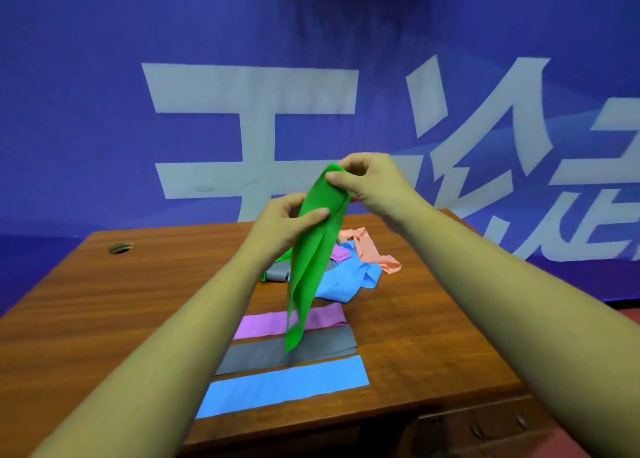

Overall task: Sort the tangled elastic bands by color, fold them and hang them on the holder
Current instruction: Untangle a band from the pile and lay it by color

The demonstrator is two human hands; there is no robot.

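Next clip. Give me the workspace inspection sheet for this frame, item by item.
Surface: wooden desk, with a round hole at its far left.
Job's things: green band held up above the desk; purple strip, grey strip and blue strip laid flat side by side near the front edge; tangled pile of blue, orange, purple and grey bands behind them; no holder seen.
Clutter: nothing seen.
Hands: left hand pinches the green band partway down; right hand pinches its top end.
Cables: nothing seen.
Surroundings: blue banner with large white characters behind the desk; drawer fronts at lower right.
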